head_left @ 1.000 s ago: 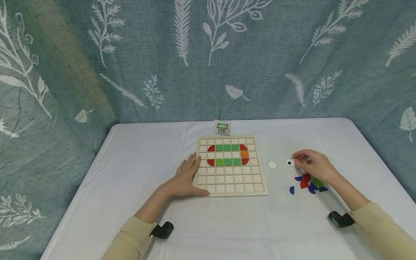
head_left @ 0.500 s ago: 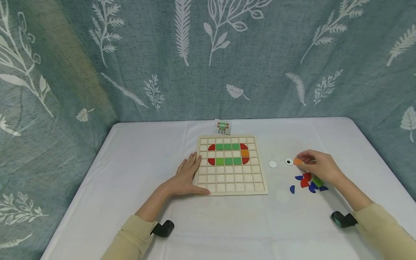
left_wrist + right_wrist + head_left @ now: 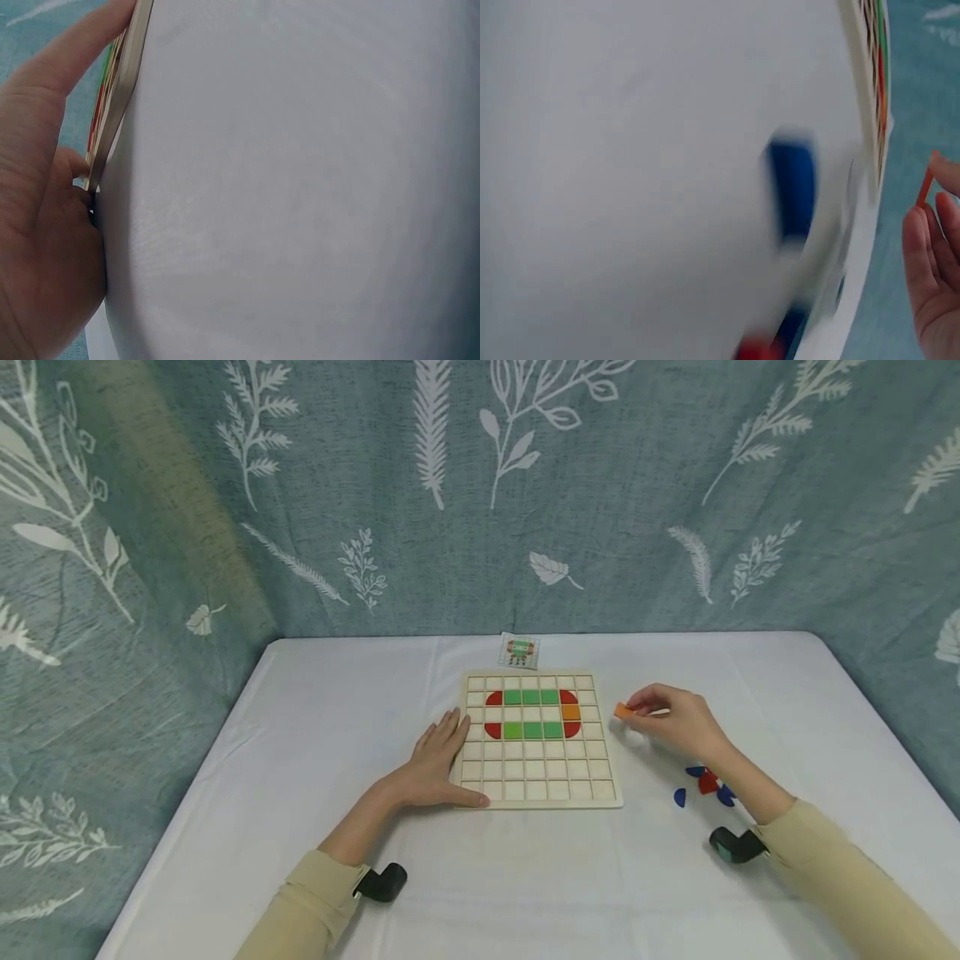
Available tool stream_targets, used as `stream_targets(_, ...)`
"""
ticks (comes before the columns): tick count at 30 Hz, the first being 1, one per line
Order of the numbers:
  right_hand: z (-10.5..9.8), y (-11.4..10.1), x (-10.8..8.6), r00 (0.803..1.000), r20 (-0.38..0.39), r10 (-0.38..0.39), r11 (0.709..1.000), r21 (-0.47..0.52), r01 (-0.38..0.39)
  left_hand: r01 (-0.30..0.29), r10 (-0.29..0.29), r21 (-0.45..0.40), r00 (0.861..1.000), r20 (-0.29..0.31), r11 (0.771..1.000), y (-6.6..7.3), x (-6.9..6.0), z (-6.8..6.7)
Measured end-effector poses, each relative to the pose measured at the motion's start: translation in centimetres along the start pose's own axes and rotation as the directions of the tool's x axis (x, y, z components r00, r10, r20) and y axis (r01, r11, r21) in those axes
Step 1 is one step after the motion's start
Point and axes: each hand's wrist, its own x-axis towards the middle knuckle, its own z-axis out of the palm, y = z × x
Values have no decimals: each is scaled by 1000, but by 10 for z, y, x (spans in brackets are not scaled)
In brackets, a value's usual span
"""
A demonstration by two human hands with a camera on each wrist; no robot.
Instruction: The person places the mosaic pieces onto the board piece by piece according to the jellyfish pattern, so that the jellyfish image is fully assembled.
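Note:
The right hand (image 3: 678, 718) pinches an orange square piece (image 3: 623, 711) just off the right edge of a wooden grid board (image 3: 536, 792); in the right wrist view the orange piece (image 3: 925, 186) is seen edge-on between thumb and fingers. Spread along the board's left side and lower left corner, the left hand (image 3: 431, 768) rests with straight fingers; the left wrist view shows this hand (image 3: 45, 217) against the board's edge (image 3: 120, 97). In the grid lie red curved pieces (image 3: 492, 731), green squares (image 3: 531, 697) and one orange square (image 3: 571, 712).
A small picture card (image 3: 519, 651) lies behind the board. Right of the board, a red piece (image 3: 708, 782) and several blue pieces (image 3: 679, 797) lie on the white cloth (image 3: 360, 693). A patterned curtain (image 3: 375, 485) hangs behind the table.
The right hand has moved left with the orange piece, from beside the round eye piece to near the board, and now covers the white round pieces. The left hand has stayed at the board.

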Motion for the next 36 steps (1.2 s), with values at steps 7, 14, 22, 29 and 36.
stream_targets(7, 30, -32, 24, 995, 73, -70, 994, 88, 63, -4, 5, 17, 1000, -12, 1000, 0, 2, 0)
stream_targets(14, 64, -59, 47, 966, 146, -214, 976, 82, 204, 4, -4, 16, 1000, -10, 1000, 2, 1, -2)
stream_targets(22, 94, -84, 71, 909, 247, -336, 941, 49, 335, 8, -8, 21, 1000, 6, 1000, 2, 0, -3)
stream_targets(29, 107, -99, 81, 872, 300, -388, 910, -24, 413, 12, -13, 20, 1000, 19, 1000, 2, 0, -3)
stream_targets(36, 111, -102, 82, 856, 294, -426, 891, -30, 454, 20, -20, 19, 999, 26, 1000, 3, 0, -4)
